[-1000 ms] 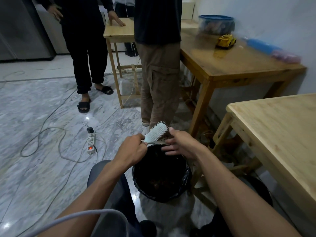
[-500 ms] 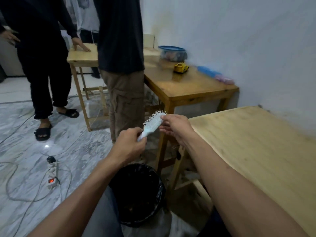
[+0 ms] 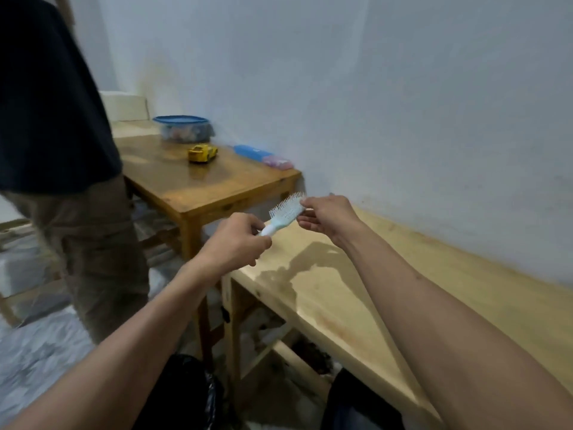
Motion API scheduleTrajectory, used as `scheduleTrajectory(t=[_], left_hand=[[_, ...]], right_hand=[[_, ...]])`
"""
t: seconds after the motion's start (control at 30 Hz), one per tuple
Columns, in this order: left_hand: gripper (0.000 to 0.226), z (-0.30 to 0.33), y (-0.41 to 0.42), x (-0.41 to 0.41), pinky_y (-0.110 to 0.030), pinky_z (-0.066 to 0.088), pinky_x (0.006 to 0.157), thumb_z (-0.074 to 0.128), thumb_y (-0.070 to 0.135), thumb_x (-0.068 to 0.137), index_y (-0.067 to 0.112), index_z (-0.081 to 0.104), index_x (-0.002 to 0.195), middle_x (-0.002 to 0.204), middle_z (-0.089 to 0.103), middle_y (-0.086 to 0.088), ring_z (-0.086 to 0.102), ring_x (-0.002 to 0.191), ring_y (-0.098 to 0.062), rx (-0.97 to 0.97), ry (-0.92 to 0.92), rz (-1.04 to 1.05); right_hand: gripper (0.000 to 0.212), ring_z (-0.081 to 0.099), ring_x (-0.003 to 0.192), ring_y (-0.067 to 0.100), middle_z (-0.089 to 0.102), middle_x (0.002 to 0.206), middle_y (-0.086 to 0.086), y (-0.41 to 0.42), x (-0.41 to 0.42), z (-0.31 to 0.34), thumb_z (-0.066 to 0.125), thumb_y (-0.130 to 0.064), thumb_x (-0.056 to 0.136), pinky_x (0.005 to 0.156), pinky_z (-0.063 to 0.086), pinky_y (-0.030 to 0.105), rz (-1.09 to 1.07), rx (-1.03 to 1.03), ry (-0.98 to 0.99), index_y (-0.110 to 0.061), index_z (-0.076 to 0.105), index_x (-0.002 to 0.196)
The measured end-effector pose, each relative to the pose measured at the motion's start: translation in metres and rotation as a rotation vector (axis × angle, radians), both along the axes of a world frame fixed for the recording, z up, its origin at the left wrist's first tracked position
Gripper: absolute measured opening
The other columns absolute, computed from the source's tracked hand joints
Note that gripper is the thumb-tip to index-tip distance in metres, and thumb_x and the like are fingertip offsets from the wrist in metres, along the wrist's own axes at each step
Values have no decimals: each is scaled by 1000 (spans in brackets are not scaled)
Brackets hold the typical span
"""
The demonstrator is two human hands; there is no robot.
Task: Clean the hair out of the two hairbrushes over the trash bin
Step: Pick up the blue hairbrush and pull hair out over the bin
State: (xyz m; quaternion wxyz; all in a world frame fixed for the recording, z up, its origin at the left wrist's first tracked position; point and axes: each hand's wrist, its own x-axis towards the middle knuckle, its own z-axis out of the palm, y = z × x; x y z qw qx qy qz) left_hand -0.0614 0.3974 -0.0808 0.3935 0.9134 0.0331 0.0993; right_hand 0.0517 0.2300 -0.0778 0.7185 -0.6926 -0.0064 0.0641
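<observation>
Centre frame: left hand [image 3: 235, 243] is closed around the handle of the brush [image 3: 283, 214], bristles facing up-left. Right hand [image 3: 328, 216] pinches the brush's far tip with fingertips. Brush is held above the pale table [image 3: 356, 305] edge. Bin [image 3: 192, 395] sits bottom centre, below the forearms.

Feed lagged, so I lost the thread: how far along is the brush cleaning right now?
Done: no hair is visible in the pale blue hairbrush's bristles, though blur limits certainty. In hand: left hand grips its handle, right hand pinches the head's tip, above the light wooden table, not the trash bin. Left: the second brush, which is not in view.
</observation>
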Motion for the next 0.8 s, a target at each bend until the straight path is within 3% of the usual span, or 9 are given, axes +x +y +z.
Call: scheduleTrajectory(t=[0.1, 0.17, 0.33, 0.47, 0.57, 0.7, 0.8], left_hand=[[16, -3, -45, 28, -35, 60, 63, 69, 19, 84, 13, 72, 98, 77, 74, -6, 73, 64, -20, 31, 20, -62], [16, -10, -75, 46, -40, 60, 64, 69, 19, 83, 10, 73, 95, 79, 74, -9, 72, 67, -24, 56, -2, -102], [19, -32, -145, 84, -33, 43, 55, 66, 22, 80, 10, 76, 90, 80, 70, -7, 65, 72, -27, 173, -62, -165], [23, -51, -187, 113, -39, 53, 63, 67, 24, 80, 7, 77, 91, 85, 71, -10, 65, 76, -28, 184, -111, -181], [26, -63, -204, 135, -41, 57, 68, 68, 28, 84, 9, 77, 98, 92, 71, -8, 65, 78, -24, 163, -135, -197], [22, -71, -215, 161, -35, 50, 58, 67, 27, 86, 9, 77, 94, 85, 69, -6, 62, 72, -19, 169, -132, -227], [20, -75, -222, 174, -27, 40, 50, 66, 26, 88, 9, 77, 90, 82, 67, -5, 59, 68, -16, 148, -125, -244]], right_hand=[[19, 64, 54, 22, 65, 74, 18, -55, 15, -3, 67, -3, 95, 50, 62, 27, -133, -13, 12, 7, 60, 109], [9, 63, 57, 23, 64, 74, 19, -89, 24, -6, 67, -2, 95, 51, 61, 26, -197, -17, 32, 6, 64, 97], [9, 63, 57, 21, 64, 78, 17, -161, 47, -19, 69, -4, 95, 52, 62, 25, -328, -49, 67, 4, 66, 96], [14, 63, 56, 20, 65, 79, 18, -197, 69, -29, 71, -5, 93, 48, 61, 25, -391, -156, 100, 9, 68, 97], [23, 59, 47, 21, 67, 72, 19, -214, 87, -37, 74, -10, 92, 41, 49, 27, -421, -266, 120, 12, 71, 97], [21, 53, 41, 20, 65, 62, 11, -225, 109, -44, 74, -17, 92, 52, 51, 31, -436, -405, 148, 2, 74, 83], [21, 54, 42, 20, 67, 61, 9, -228, 124, -49, 72, -20, 93, 52, 50, 30, -459, -476, 153, 1, 74, 86]])
